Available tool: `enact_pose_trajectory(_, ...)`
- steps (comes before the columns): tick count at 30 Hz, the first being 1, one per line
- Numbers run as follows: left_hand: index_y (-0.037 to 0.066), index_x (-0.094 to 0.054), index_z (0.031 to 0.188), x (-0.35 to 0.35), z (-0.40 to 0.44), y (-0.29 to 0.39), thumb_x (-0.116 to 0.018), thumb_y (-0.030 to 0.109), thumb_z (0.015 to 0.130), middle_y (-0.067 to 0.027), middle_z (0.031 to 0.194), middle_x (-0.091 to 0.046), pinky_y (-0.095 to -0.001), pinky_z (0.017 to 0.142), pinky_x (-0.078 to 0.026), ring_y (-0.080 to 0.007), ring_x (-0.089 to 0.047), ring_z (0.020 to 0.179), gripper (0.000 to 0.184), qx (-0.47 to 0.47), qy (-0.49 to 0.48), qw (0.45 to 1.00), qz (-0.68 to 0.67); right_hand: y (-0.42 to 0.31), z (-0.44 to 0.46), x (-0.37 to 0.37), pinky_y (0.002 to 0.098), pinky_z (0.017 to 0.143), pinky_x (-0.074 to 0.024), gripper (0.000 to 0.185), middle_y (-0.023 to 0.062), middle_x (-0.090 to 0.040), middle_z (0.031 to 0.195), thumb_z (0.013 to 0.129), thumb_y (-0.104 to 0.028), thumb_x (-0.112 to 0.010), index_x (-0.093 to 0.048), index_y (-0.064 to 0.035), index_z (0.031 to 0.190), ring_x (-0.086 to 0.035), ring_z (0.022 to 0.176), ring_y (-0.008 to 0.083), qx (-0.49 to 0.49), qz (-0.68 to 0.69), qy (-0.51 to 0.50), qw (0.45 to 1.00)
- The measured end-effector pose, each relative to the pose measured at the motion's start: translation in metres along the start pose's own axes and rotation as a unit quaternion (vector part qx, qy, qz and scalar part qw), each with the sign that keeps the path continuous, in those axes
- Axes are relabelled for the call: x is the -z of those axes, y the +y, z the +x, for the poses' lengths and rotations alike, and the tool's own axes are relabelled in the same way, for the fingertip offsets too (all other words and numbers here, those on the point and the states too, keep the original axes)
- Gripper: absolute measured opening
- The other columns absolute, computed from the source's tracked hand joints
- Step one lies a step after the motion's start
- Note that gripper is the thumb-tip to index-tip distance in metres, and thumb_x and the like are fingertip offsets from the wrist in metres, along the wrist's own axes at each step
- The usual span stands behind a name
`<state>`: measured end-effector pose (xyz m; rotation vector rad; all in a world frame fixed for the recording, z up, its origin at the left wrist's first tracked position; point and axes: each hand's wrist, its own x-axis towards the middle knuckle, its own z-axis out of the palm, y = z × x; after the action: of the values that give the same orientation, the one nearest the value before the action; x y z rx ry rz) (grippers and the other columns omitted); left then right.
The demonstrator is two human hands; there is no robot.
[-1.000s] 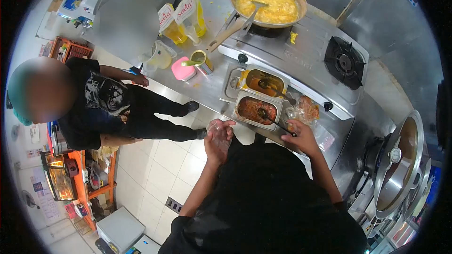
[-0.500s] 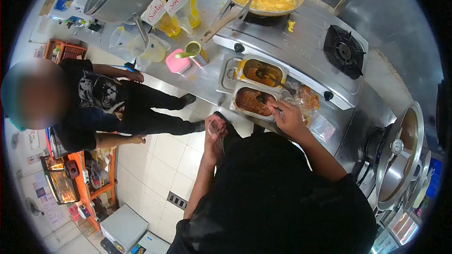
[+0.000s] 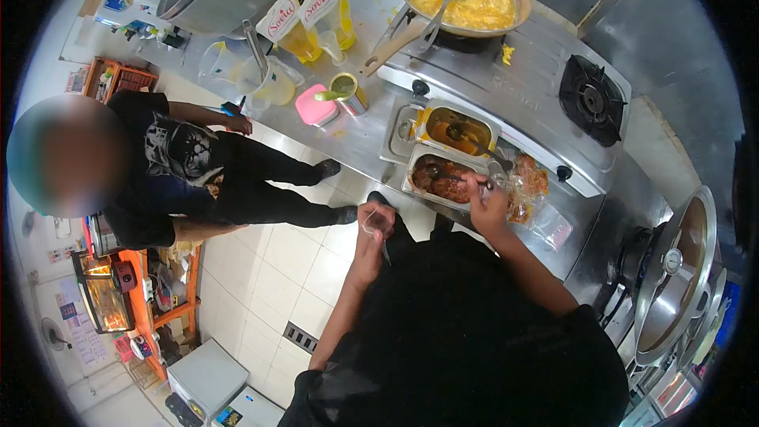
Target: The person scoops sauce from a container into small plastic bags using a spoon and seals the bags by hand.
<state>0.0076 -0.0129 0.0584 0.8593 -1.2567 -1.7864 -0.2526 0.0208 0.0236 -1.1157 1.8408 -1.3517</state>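
Observation:
My right hand (image 3: 488, 207) grips the handle of a dark spoon (image 3: 452, 175), whose bowl end is in the red-brown sauce (image 3: 431, 180) of a steel food pan (image 3: 409, 187). Beside it sits another steel pan (image 3: 421, 128) of orange-yellow sauce (image 3: 466, 133) with a dark ladle (image 3: 494, 156) resting in it. In front of my body, apart from the counter, my left hand (image 3: 368, 249) is closed around a small clear plastic bag (image 3: 378, 222) with its mouth held upward. What the bag contains, if anything, I cannot make out.
A frying pan (image 3: 523, 1) of yellow food stands on the stove (image 3: 522, 83), its handle jutting over the counter. Oil pouches (image 3: 291, 32), an opened can (image 3: 348, 93) and a pink-lidded box (image 3: 316, 107) are left of the pans. Another person (image 3: 182, 158) stands at left.
The spoon in my right hand has shifted left within the red sauce, its handle now lying lower. My left hand still holds the bag. The whole view has shifted slightly.

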Motion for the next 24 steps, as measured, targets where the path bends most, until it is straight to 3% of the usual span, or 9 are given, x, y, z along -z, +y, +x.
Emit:
enact_pose_trajectory(2, 0.007, -0.034, 0.129, 0.003, 0.001, 0.003, -0.054, 0.058, 0.095, -0.0053, 0.104, -0.045, -0.0271, 0.076, -0.033, -0.0125, -0.039, 0.086, 0.064, -0.012, -0.006, 1.000, 0.012, 0.007, -0.001, 0.005, 0.0346, 0.072, -0.0556, 0.012, 0.0130, -0.073, 0.092, 0.096, -0.009, -0.061, -0.067, 0.0002, 0.102, -0.072, 0.080, 0.0243, 0.226, -0.114, -0.061, 0.965)
enact_pose_trajectory(3, 0.007, -0.034, 0.128, 0.004, 0.002, 0.005, -0.055, 0.057, 0.095, -0.0052, 0.103, -0.044, -0.0270, 0.075, -0.033, -0.0124, -0.038, 0.085, 0.064, -0.009, -0.014, 1.000, 0.008, 0.008, 0.000, 0.005, 0.0362, 0.073, -0.0562, 0.013, 0.0136, -0.072, 0.095, 0.091, -0.006, -0.066, -0.067, -0.0007, 0.104, -0.072, 0.081, 0.0289, 0.236, -0.122, -0.119, 0.957)
enact_pose_trajectory(7, 0.007, -0.035, 0.127, 0.005, 0.003, 0.009, -0.056, 0.056, 0.094, -0.0045, 0.102, -0.043, -0.0268, 0.076, -0.033, -0.0124, -0.039, 0.086, 0.062, 0.001, -0.025, 1.000, -0.002, 0.012, -0.014, -0.019, 0.0347, 0.072, -0.0557, 0.012, 0.0130, -0.073, 0.095, 0.096, -0.009, -0.063, -0.066, -0.0002, 0.103, -0.073, 0.080, 0.0233, 0.213, -0.092, -0.114, 0.966)
enact_pose_trajectory(9, 0.007, -0.036, 0.127, 0.007, 0.002, 0.010, -0.057, 0.055, 0.094, -0.0043, 0.101, -0.043, -0.0267, 0.076, -0.033, -0.0125, -0.039, 0.086, 0.062, -0.003, -0.032, 0.999, -0.004, 0.019, -0.018, -0.032, 0.0338, 0.072, -0.0549, 0.017, 0.0125, -0.073, 0.094, 0.101, -0.015, -0.058, -0.066, 0.0009, 0.103, -0.071, 0.081, 0.0182, 0.019, 0.080, -0.044, 0.996)
enact_pose_trajectory(12, 0.007, -0.037, 0.127, 0.011, 0.000, 0.005, -0.056, 0.056, 0.094, -0.0044, 0.103, -0.045, -0.0268, 0.076, -0.033, -0.0124, -0.040, 0.087, 0.063, 0.000, -0.026, 1.000, -0.001, 0.011, -0.009, -0.024, 0.0328, 0.075, -0.0540, 0.023, 0.0127, -0.074, 0.091, 0.104, -0.018, -0.054, -0.066, 0.0021, 0.103, -0.071, 0.084, 0.0166, -0.127, 0.181, 0.041, 0.974)
enact_pose_trajectory(16, 0.009, -0.037, 0.130, 0.016, -0.005, 0.002, -0.055, 0.057, 0.093, -0.0057, 0.108, -0.048, -0.0270, 0.077, -0.034, -0.0125, -0.041, 0.088, 0.063, 0.032, -0.014, 0.999, -0.023, 0.010, 0.000, -0.018, 0.0326, 0.077, -0.0537, 0.024, 0.0130, -0.074, 0.088, 0.104, -0.019, -0.055, -0.067, 0.0025, 0.103, -0.071, 0.085, 0.0184, -0.073, 0.140, 0.058, 0.986)
enact_pose_trajectory(18, 0.010, -0.037, 0.131, 0.015, -0.006, 0.000, -0.055, 0.057, 0.093, -0.0062, 0.110, -0.049, -0.0271, 0.077, -0.034, -0.0126, -0.041, 0.089, 0.064, 0.030, -0.014, 0.999, -0.036, 0.011, 0.003, -0.016, 0.0319, 0.076, -0.0533, 0.027, 0.0123, -0.074, 0.086, 0.105, -0.021, -0.054, -0.067, 0.0028, 0.103, -0.072, 0.084, 0.0191, 0.214, -0.057, -0.039, 0.974)
enact_pose_trajectory(22, 0.009, -0.036, 0.131, 0.018, -0.001, -0.011, -0.055, 0.057, 0.094, -0.0077, 0.113, -0.049, -0.0293, 0.082, -0.035, -0.0145, -0.043, 0.095, 0.063, -0.004, 0.000, 1.000, -0.015, 0.002, -0.007, -0.022, 0.0328, 0.078, -0.0536, 0.027, 0.0125, -0.074, 0.087, 0.105, -0.021, -0.054, -0.067, 0.0024, 0.101, -0.072, 0.086, 0.0198, 0.071, 0.024, -0.102, 0.992)
enact_pose_trajectory(24, 0.009, -0.036, 0.130, 0.018, -0.002, -0.014, -0.055, 0.055, 0.094, -0.0082, 0.114, -0.049, -0.0304, 0.085, -0.036, -0.0152, -0.044, 0.098, 0.062, -0.020, 0.004, 1.000, 0.000, 0.017, -0.004, -0.026, 0.0286, 0.065, -0.0510, 0.025, 0.0136, -0.074, 0.088, 0.104, -0.020, -0.055, -0.068, 0.0015, 0.100, -0.068, 0.071, 0.0135, -0.025, 0.175, -0.019, 0.984)
